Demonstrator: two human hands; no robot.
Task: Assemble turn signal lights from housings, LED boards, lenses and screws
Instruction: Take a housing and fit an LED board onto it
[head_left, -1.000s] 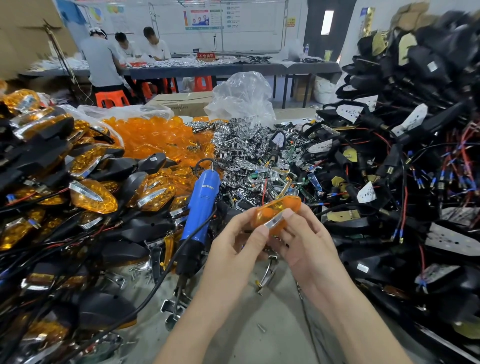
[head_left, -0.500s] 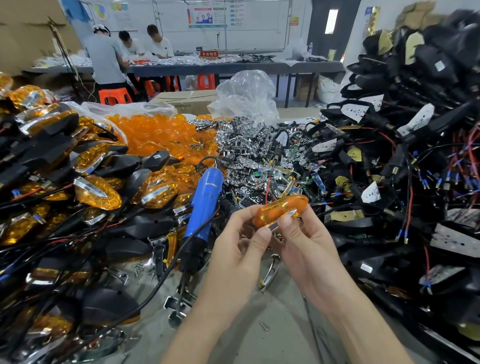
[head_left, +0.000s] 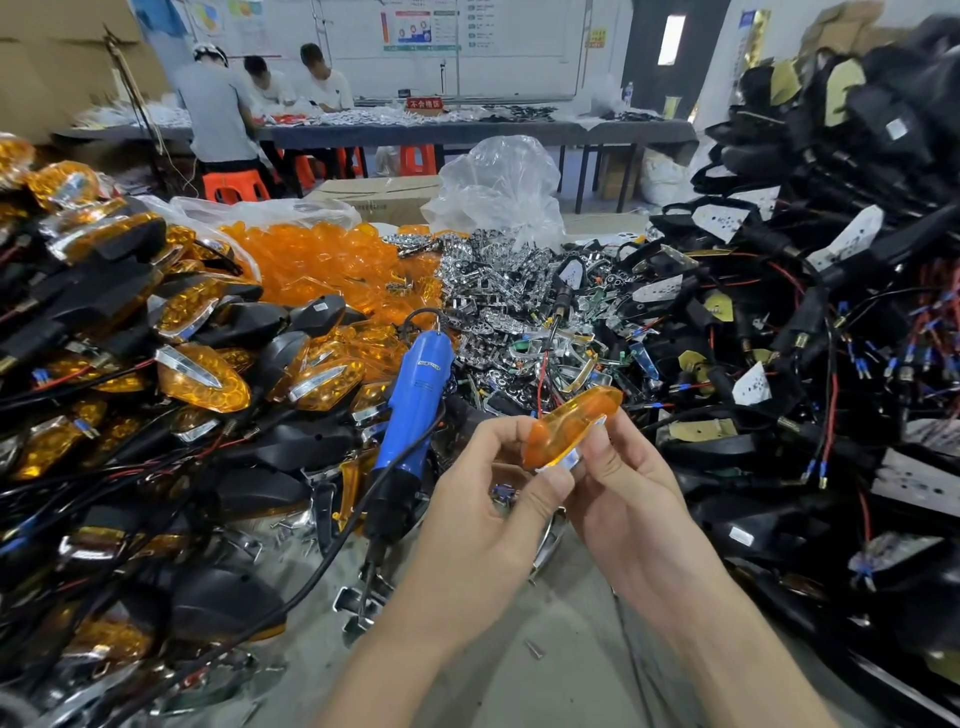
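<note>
Lens (head_left: 571, 423): translucent amber plastic, glossy and smooth, with a bright chrome-like strip along its lower rim.
Screwdriver (head_left: 418, 387): blue plastic body with a slight sheen; black lower section matt.
Reflector pile (head_left: 493, 291), toward the table's far edge: mirror-bright plating, probably over plastic.
Housings (head_left: 727, 452), right edge: black plastic, matt.
Bag (head_left: 498, 182): clear crinkled film.
Box (head_left: 374, 195): plain cardboard.
Table (head_left: 545, 680): grey, dull.

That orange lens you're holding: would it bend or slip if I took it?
Probably stiff: the orange lens holds its moulded shape pinched between left hand and right hand. Likely light, since a pinch alone carries it. Its glossy surface may be slippery.
</note>
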